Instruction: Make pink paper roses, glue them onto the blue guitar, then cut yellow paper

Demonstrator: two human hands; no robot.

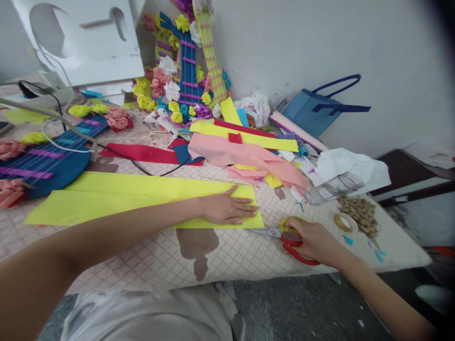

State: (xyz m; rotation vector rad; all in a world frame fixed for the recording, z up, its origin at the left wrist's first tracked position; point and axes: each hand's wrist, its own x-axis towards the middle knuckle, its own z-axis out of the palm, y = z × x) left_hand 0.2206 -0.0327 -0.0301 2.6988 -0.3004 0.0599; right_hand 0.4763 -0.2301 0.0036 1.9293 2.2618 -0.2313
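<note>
My left hand (229,207) lies flat with its fingers spread on the right end of a long yellow crepe-like sheet (117,189), which stretches leftward across the table. Its left part shows a second layer or fold. In my right hand (316,241) is a pair of scissors (295,244) with red handles, part of them wrapped in yellow. The blades point left, close to the sheet's lower right corner; whether they touch it I cannot tell. Behind the sheet lie a red strip (142,152) and a pink strip (245,156).
A blue guitar-shaped craft (64,163) with paper flowers lies at left; similar ones (190,71) lean on the wall. A glue gun (163,122) and black cord are behind the sheet. A jar (334,187), a tape roll (344,222) and peanuts (360,213) sit right, near the table's edge.
</note>
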